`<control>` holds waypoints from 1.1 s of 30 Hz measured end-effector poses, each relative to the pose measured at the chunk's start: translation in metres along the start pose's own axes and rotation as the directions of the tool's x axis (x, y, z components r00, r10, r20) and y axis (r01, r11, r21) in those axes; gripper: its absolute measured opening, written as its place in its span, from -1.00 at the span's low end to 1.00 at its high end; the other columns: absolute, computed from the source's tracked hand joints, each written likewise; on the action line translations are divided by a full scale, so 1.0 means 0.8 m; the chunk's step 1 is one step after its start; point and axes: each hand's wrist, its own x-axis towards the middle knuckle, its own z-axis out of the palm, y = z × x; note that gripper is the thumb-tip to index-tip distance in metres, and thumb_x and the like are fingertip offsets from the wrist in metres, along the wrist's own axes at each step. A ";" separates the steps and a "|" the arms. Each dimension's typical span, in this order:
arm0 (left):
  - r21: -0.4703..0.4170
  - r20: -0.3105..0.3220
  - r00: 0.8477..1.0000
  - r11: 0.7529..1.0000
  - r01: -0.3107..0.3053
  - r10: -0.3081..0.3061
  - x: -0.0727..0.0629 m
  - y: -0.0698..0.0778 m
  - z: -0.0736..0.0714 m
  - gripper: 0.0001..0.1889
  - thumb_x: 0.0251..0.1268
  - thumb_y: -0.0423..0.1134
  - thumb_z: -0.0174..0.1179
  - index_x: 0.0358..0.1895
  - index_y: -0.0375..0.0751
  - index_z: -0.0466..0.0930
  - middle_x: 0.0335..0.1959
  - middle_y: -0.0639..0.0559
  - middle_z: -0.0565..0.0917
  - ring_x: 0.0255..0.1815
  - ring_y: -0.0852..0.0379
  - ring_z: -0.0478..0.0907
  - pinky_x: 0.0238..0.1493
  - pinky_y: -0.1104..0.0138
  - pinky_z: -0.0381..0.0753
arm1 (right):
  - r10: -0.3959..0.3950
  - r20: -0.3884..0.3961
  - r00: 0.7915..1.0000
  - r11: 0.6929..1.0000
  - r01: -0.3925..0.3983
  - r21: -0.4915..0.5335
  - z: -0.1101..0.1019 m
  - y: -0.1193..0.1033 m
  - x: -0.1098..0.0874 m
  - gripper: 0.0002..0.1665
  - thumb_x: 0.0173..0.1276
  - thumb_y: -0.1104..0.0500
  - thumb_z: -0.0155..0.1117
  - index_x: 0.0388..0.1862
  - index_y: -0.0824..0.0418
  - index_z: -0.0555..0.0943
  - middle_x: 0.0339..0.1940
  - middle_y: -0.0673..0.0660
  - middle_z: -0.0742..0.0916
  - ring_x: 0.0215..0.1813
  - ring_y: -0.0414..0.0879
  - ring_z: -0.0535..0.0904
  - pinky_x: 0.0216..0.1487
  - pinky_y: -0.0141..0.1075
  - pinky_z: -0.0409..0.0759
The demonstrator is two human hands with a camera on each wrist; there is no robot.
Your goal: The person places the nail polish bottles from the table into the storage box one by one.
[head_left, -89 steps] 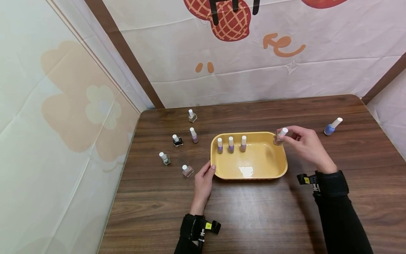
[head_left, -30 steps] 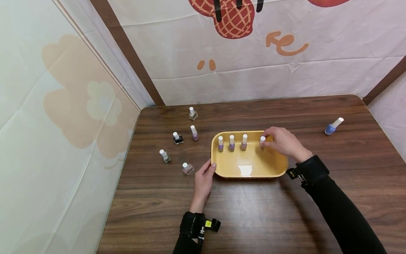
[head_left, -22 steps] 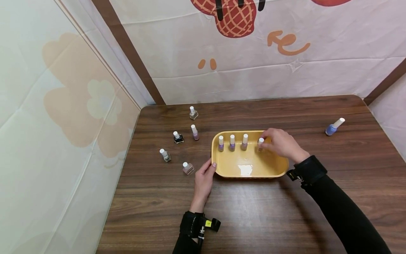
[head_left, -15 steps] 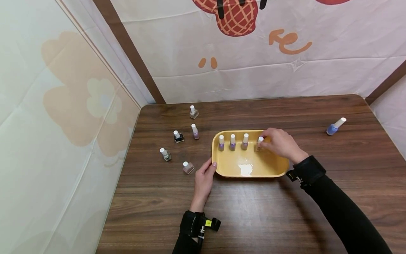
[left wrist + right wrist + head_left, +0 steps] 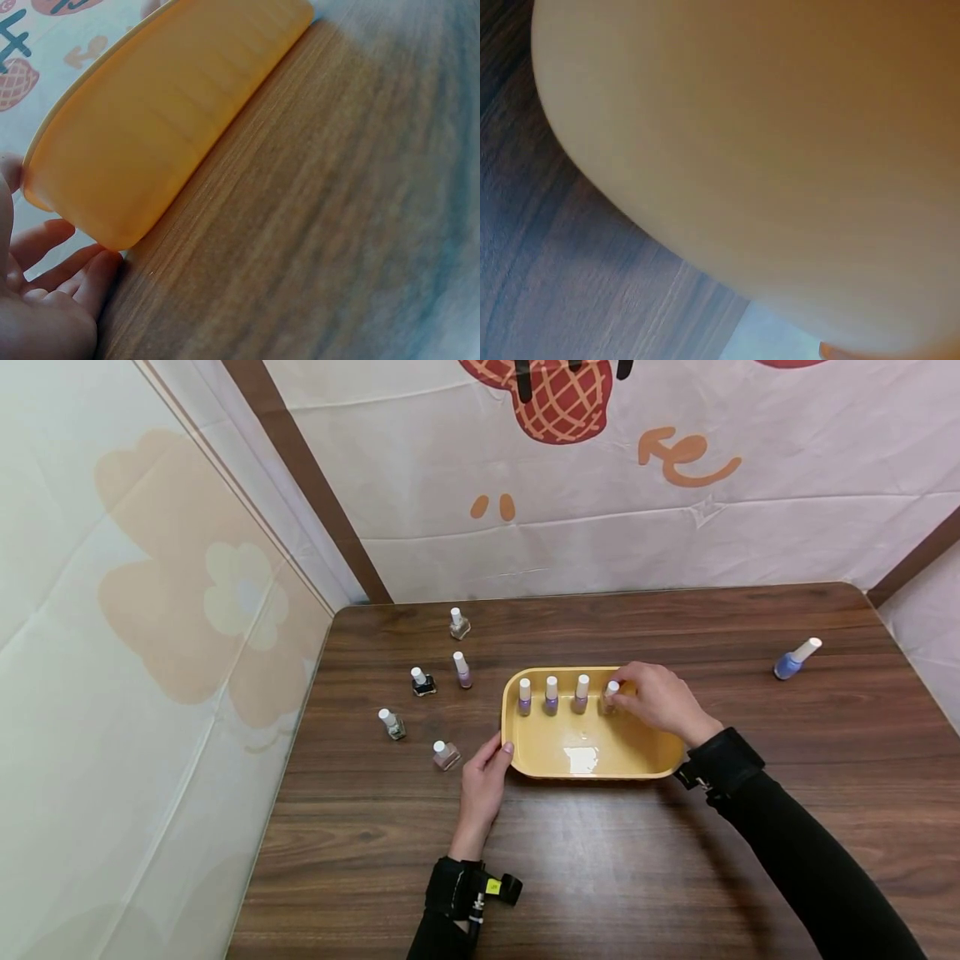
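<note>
My left hand point(image 5: 481, 785) grips the near left corner of a yellow tray point(image 5: 622, 763), thumb at the rim and fingers against the outer wall. In the left wrist view, fingers of that hand point(image 5: 56, 292) touch the tray's lower edge point(image 5: 165, 112). Inside the tray my right hand point(image 5: 660, 697) pinches a white-capped nail polish bottle point(image 5: 611, 692), its glass partly hidden by the fingers. Left of it, three purplish nail polish bottles point(image 5: 551, 697) stand upright in a row along the back. The right wrist view is mostly filled by the tray's wall point(image 5: 742, 150).
Left of the tray, several nail polish bottles stand on the wooden table point(image 5: 585, 877), among them a black one point(image 5: 423, 683), a purple one point(image 5: 462, 671) and a brownish one point(image 5: 446, 756). A blue bottle point(image 5: 797, 660) is at the far right. Fabric walls border the table.
My right hand carried its bottle from over the tray's right rim down into the tray, then edged left toward the purple row. My left hand keeps its place on the tray.
</note>
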 end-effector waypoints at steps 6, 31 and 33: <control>-0.019 -0.002 1.000 1.000 -0.022 0.022 -0.003 0.000 0.000 -0.52 0.40 -0.03 0.12 0.29 -0.17 0.48 0.29 -0.12 0.52 0.28 0.05 0.50 0.27 0.20 0.48 | 0.013 0.005 1.000 1.000 -0.013 -0.009 0.003 -0.001 0.002 -0.72 0.29 0.09 0.35 -0.08 0.20 0.69 -0.10 0.17 0.73 -0.12 0.08 0.62 -0.10 0.04 0.56; 0.048 0.007 1.000 0.999 0.008 -0.008 -0.023 0.041 -0.001 -0.53 0.45 -0.14 0.06 0.31 -0.31 0.42 0.32 -0.21 0.48 0.31 -0.04 0.47 0.28 0.17 0.47 | 0.029 0.001 1.000 0.999 -0.029 -0.029 0.006 0.003 0.001 -0.70 0.30 0.08 0.33 -0.06 0.22 0.67 -0.05 0.21 0.72 -0.10 0.10 0.63 -0.11 0.04 0.57; 0.039 0.011 1.000 0.999 0.004 -0.004 -0.027 0.047 -0.002 -0.53 0.45 -0.14 0.06 0.31 -0.31 0.42 0.32 -0.21 0.47 0.31 -0.03 0.47 0.28 0.18 0.47 | 0.031 -0.001 1.000 0.999 -0.031 -0.029 0.006 0.003 0.001 -0.70 0.29 0.08 0.33 -0.06 0.21 0.67 -0.06 0.20 0.72 -0.11 0.10 0.62 -0.11 0.04 0.57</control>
